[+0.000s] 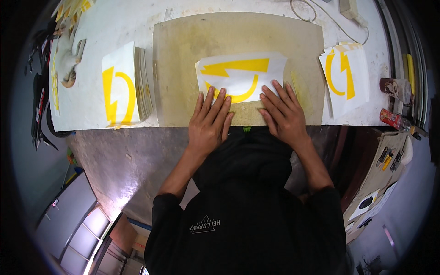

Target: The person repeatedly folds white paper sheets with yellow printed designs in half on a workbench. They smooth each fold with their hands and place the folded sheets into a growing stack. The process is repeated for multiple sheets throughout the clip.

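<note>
Lying flat, fingers extended and gripping nothing, the left hand (207, 127) and right hand (288, 115) both overlap the near edge of the yellow-marked white sheet (236, 82), its long axis running left to right on the mat (233, 34).

The sheet (239, 78) is partly covered by the left hand (207, 123) and right hand (288, 114); the white block (349, 9) is cropped at the top.
</note>
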{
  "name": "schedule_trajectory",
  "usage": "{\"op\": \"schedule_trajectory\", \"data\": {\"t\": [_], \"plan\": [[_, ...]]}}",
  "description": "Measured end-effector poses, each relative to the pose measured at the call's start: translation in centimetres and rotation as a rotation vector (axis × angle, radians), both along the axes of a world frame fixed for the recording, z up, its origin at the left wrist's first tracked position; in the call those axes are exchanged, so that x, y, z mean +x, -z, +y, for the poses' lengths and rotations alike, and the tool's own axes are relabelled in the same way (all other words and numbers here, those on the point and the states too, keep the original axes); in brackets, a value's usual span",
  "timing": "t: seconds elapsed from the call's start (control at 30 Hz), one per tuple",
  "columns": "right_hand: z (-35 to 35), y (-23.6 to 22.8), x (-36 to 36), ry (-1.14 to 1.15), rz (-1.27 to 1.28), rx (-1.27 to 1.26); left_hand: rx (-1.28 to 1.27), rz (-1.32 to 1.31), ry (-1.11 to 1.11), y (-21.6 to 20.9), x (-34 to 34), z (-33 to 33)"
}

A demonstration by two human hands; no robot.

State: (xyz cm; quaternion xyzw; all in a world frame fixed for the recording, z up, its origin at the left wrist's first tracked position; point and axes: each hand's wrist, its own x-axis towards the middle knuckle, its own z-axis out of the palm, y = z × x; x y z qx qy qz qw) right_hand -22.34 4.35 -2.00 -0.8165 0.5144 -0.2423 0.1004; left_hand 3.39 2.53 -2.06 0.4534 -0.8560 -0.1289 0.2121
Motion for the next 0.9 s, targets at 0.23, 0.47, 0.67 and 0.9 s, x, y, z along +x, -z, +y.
{"op": "schedule_trajectory", "data": {"t": [0.23,0.47,0.67,0.9], "plan": [[0.2,0.1,0.0,0.013,0.022,0.014,0.008,-0.004,0.000,0.2,0.1,0.1],[0.2,0.2,0.0,0.022,0.039,0.003,0.018,0.022,-0.001,0.3,0.1,0.1],[-0.8,-0.6,1.6,0.114,-0.026,-0.073,-0.019,0.059,-0.080,-0.6,-0.9,-0.3],[-1.7,-0.1,2.8,0.193,-0.098,-0.129,-0.112,0.121,-0.194,-0.4,-2.5,-1.1]]}}
